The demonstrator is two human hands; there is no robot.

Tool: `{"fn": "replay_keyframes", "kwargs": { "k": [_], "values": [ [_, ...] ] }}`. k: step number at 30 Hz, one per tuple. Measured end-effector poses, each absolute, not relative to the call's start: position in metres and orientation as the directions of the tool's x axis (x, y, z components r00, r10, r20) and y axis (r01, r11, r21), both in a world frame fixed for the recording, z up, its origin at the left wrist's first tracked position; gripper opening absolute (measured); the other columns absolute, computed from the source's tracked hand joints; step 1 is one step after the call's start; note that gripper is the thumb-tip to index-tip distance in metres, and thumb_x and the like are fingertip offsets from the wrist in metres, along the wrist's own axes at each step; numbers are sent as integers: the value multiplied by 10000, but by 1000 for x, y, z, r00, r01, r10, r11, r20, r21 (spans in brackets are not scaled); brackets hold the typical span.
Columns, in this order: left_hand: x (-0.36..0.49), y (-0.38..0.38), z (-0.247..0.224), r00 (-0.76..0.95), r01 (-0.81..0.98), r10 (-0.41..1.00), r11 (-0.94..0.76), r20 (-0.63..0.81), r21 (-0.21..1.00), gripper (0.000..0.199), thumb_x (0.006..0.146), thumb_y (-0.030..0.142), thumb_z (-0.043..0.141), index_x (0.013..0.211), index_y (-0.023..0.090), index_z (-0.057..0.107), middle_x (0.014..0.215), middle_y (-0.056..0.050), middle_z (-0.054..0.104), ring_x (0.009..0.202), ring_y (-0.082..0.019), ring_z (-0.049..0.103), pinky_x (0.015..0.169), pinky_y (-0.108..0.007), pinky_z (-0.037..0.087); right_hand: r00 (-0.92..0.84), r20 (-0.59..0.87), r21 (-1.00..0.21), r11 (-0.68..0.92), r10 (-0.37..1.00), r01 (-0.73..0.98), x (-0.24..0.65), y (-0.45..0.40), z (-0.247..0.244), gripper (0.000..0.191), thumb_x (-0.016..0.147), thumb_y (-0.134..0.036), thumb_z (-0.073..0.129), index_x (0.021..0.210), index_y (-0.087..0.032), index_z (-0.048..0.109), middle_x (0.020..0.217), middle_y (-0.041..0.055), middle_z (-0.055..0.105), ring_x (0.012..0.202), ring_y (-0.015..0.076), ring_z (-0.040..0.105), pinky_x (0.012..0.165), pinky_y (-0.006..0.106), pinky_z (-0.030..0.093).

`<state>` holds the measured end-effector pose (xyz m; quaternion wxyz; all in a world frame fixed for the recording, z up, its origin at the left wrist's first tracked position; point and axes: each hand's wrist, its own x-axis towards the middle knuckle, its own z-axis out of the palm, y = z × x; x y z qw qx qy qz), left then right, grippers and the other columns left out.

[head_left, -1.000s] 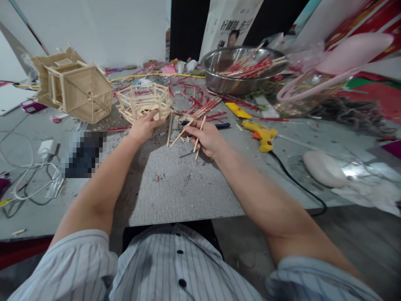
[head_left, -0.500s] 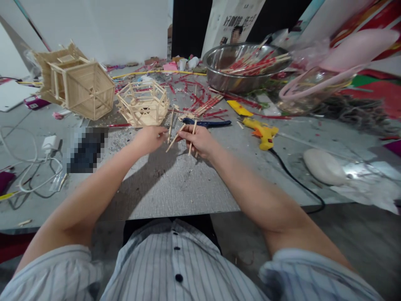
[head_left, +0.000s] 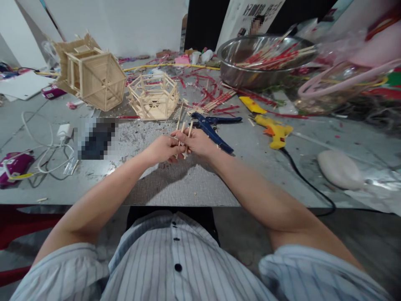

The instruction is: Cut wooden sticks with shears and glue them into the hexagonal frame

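My right hand is closed on thin wooden sticks, which stand up between its fingers. My left hand meets it from the left, its fingers pinched round the lower part of the sticks; the exact grip is partly hidden. Another slim stick rises just beyond the fingertips. Right behind my right hand lies a blue-handled cutting tool. A six-sided open frame of sticks sits on the table past my left hand, and a larger stick-built model lies tilted to its left.
A steel basin with red-and-wood sticks stands at the back right. On the right are a yellow glue gun with a black cord and a white rounded object. Red scraps litter the back. White cables lie left.
My left hand has moved right and now touches my right hand at the sticks, where the two were apart before. The sticks stand closer together and more upright. The view has shifted slightly.
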<state>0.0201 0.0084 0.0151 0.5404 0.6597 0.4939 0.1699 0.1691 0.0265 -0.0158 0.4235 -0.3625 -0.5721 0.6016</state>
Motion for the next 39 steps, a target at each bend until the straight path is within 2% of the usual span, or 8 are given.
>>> {"fn": "replay_keyframes", "kwargs": {
  "k": [8, 11, 13, 17, 20, 23, 30, 39],
  "values": [
    [21, 8, -1, 549, 337, 791, 87, -271, 937, 231, 866, 227, 578, 656, 135, 609, 604, 11, 633, 499, -68, 611, 525, -177, 481, -475, -1, -995, -49, 880, -88, 167, 20, -18, 667, 537, -769, 710, 845, -180, 658, 510, -6, 605, 374, 137, 541, 326, 255, 409],
    [18, 6, -3, 575, 321, 771, 97, -275, 942, 259, 874, 252, 577, 645, 134, 598, 583, 10, 624, 506, -77, 624, 524, -179, 479, -476, 24, -996, -20, 879, -86, 167, 21, -20, 672, 519, -783, 701, 827, -187, 663, 557, -16, 591, 441, 120, 549, 361, 238, 414],
    [16, 5, -2, 579, 322, 759, 123, -299, 939, 250, 883, 246, 567, 664, 130, 599, 599, 6, 634, 504, -77, 627, 510, -177, 470, -434, 72, -994, 31, 898, -102, 169, 23, -20, 646, 560, -783, 677, 822, -192, 670, 575, -33, 558, 446, 82, 496, 367, 215, 377],
    [13, 4, 0, 547, 331, 763, 179, -343, 926, 189, 875, 221, 576, 713, 126, 600, 661, -4, 665, 513, -73, 627, 507, -177, 465, -354, 113, -982, 51, 928, -180, 178, 30, -19, 440, 719, -609, 701, 885, -202, 678, 626, -54, 536, 417, 42, 404, 364, 206, 320],
    [11, 6, 1, 526, 327, 776, 193, -348, 925, 170, 868, 223, 584, 729, 126, 600, 685, -6, 674, 528, -67, 621, 518, -176, 468, -369, 101, -974, 17, 924, -224, 183, 34, -18, 325, 689, -426, 771, 895, -196, 671, 703, -46, 601, 430, 41, 442, 399, 213, 377],
    [9, 7, 0, 530, 335, 777, 177, -340, 926, 147, 848, 245, 613, 764, 125, 619, 684, -6, 672, 540, -77, 621, 522, -191, 474, -395, 88, -976, -1, 915, -220, 183, 35, -17, 301, 631, -354, 807, 848, -193, 675, 678, -49, 619, 453, 50, 477, 437, 216, 411],
    [8, 6, -3, 600, 312, 745, 118, -292, 943, 246, 815, 366, 663, 834, 121, 648, 717, -27, 682, 581, -102, 628, 567, -237, 488, -369, 102, -980, 30, 924, -196, 180, 34, -17, 270, 595, -346, 832, 755, -183, 687, 608, -54, 581, 439, 46, 435, 413, 215, 357],
    [9, 7, -7, 589, 188, 778, 133, -220, 973, 204, 800, 300, 690, 882, 134, 604, 652, -8, 659, 601, -103, 638, 580, -215, 496, -332, 154, -973, 84, 931, -216, 179, 30, -12, 342, 531, -427, 865, 697, -196, 674, 576, -51, 589, 447, 57, 454, 428, 224, 388]
  ]
}}
